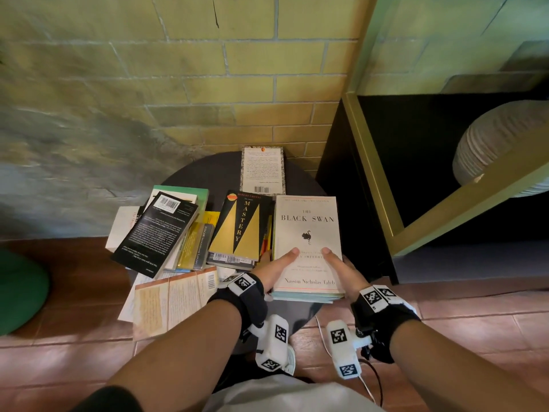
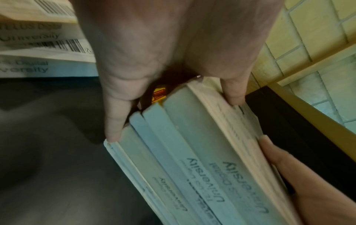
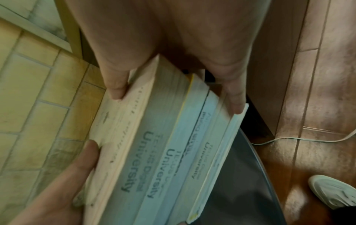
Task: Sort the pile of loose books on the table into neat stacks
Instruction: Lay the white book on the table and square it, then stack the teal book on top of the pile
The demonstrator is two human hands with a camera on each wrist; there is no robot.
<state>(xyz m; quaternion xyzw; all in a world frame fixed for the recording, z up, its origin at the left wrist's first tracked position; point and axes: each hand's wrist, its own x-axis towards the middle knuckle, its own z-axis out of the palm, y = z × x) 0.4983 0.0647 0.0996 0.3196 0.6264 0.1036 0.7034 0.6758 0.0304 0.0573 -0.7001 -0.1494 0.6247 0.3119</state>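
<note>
Yellow-green brick wall stands behind a small dark round table; reddish-brown floor tiles surround it. To the right stands a black cabinet with an olive frame, and a ribbed white vessel shows in its opening. A green round object lies on the floor at left.

On the table's right side, both hands grasp a stack of books topped by "The Black Swan". The left hand clamps the stack's left near corner, thumb on the cover and fingers under the bottom book. The right hand clamps the right near corner the same way. In the wrist views the page edges of the lower books carry a "University" stamp, and the stack's near end sits clear of the table surface.

Just left of the stack lies "Mastery" on top of other books. Further left is a loose pile, topped by a black book with its back cover up. A pale book lies back cover up at the table's far edge, by the wall. An open book overhangs the near left edge.
</note>
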